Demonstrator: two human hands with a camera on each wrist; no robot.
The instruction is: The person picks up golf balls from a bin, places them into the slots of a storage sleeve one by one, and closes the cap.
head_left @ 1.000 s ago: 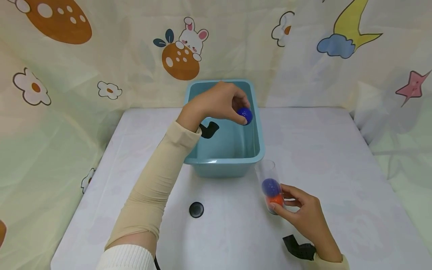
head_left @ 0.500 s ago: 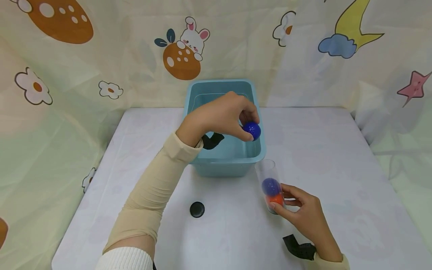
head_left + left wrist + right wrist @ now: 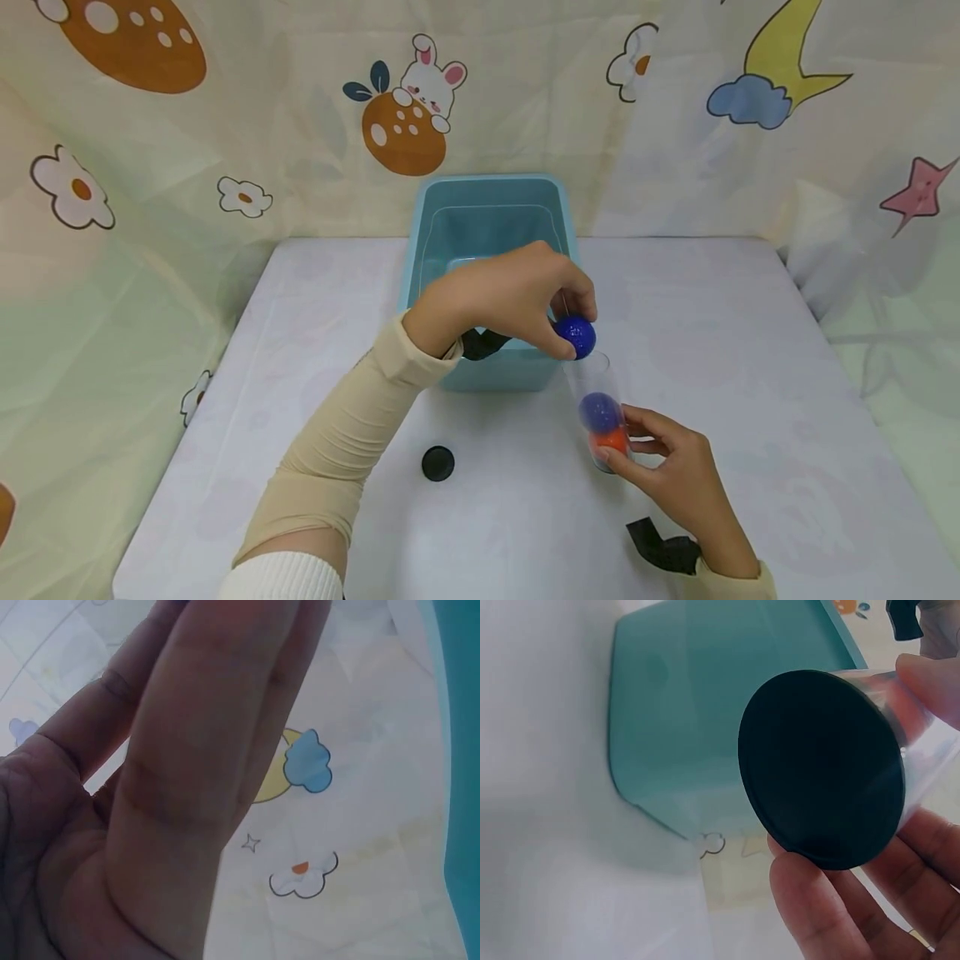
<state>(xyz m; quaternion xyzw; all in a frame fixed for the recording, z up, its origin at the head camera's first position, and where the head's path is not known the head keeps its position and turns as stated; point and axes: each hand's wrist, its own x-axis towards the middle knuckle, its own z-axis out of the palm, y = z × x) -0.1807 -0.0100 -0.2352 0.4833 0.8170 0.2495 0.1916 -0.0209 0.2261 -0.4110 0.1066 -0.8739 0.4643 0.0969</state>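
Observation:
In the head view my left hand (image 3: 517,298) pinches a shiny blue ball (image 3: 576,337) between thumb and fingers, right at the open top of a clear plastic tube (image 3: 579,379). My right hand (image 3: 671,461) grips that tube low down, holding it slightly tilted. Inside the tube a second blue ball (image 3: 599,412) sits on an orange-red ball (image 3: 608,439). The right wrist view shows the tube's dark bottom cap (image 3: 821,769), with fingers curled round the clear wall. In the left wrist view the fingers (image 3: 195,735) fill much of the picture and the ball is almost wholly hidden.
A light blue plastic basin (image 3: 495,375) stands behind the tube, partly under my left hand. A round black cap (image 3: 438,463) lies on the white table (image 3: 480,533) left of the tube. A patterned cloth (image 3: 300,125) hangs behind the table.
My left hand has carried the blue ball from over the basin toward me and to the right, up to the tube's mouth. The right hand and tube have stayed nearly still.

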